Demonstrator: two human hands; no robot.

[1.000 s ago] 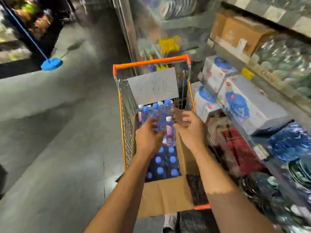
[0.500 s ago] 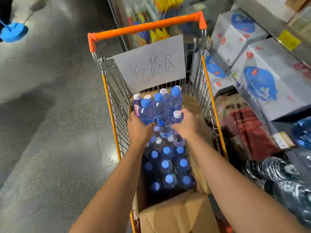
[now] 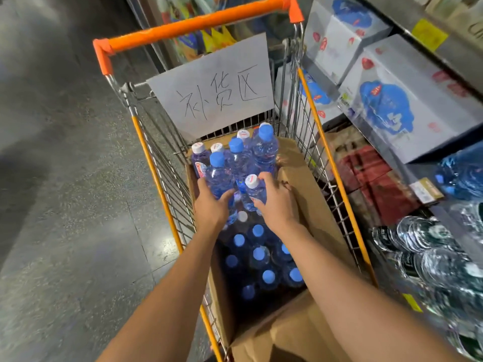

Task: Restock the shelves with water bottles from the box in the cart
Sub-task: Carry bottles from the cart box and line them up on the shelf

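We have both hands in the box [image 3: 308, 178] in the cart [image 3: 193, 24] — left hand [image 3: 210, 205] and right hand [image 3: 274, 205] each curled round a bottle [image 3: 218, 176]; lift straight up — then swing to the shelves [image 3: 418, 27].

I am standing on a grey speckled concrete floor [image 3: 73, 205] that is catching soft glare. Metal shelving [image 3: 407, 11] is running along my right, carrying white printed cartons [image 3: 407, 100], with red packs [image 3: 376, 178] sitting lower down.
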